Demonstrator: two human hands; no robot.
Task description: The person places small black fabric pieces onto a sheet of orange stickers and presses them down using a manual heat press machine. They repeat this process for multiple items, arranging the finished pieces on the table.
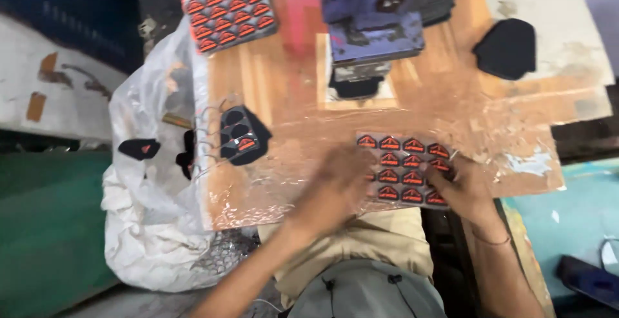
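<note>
Nearest the camera: a lap in tan cloth (pixel 361 240), both forearms reaching up toward 12 o'clock onto the wooden tabletop (pixel 271 92), much of it under a wrinkled clear plastic film (pixel 509 137).

Left hand (pixel 336 179) lay flat and spread, palm down, pressing the left edge of a grey sheet of small black-and-orange dome-shaped patches (pixel 405 166). Motion blur; it looked open, pinning not gripping. Right hand (pixel 459 186) sat at the sheet's right edge, at 3 o'clock from it, fingers curled over the corner patches. Whether it pinched one or only touched them I could not tell.

The sheet lay flat near the tabletop's front edge, between the two hands.

At 9 o'clock from the sheet, well apart: a black shaped piece (pixel 242 136) with oval cut-outs and one orange patch in it, beside thin wire hooks. Past the tabletop's left edge, a white plastic sack (pixel 142 228) with another black piece (pixel 138 148) lying on it.

Farther, at 12 o'clock: a worn blue metal press (pixel 374 31) over a dark part, a red block (pixel 298 15) beside it. At 11 o'clock, a second patch sheet (pixel 229 12). At 2 o'clock, a plain black shaped piece (pixel 507 48).

Risks, as judged: the sheet sat close to the front edge, so a pull by the right hand against a slackened left could drag it off toward the lap. The loose film might bunch and skew the sheet. Small patches could peel crooked or drop into the sack unseen.
</note>
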